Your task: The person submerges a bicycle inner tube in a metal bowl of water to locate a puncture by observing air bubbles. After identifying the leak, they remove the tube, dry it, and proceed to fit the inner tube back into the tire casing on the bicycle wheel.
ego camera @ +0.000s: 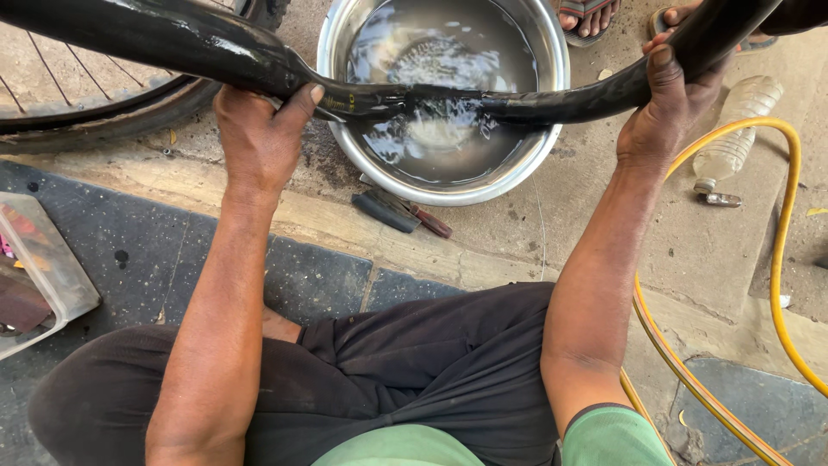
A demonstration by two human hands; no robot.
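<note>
Over the water basin (552,60), both hands (left hand (259,129), right hand (668,112)) grip the inner tube (216,52).

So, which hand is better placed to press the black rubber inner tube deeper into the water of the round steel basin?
Probably the left hand: it grips the black rubber inner tube right at the round steel basin rim. The right hand holds it higher, outside the basin.
</note>
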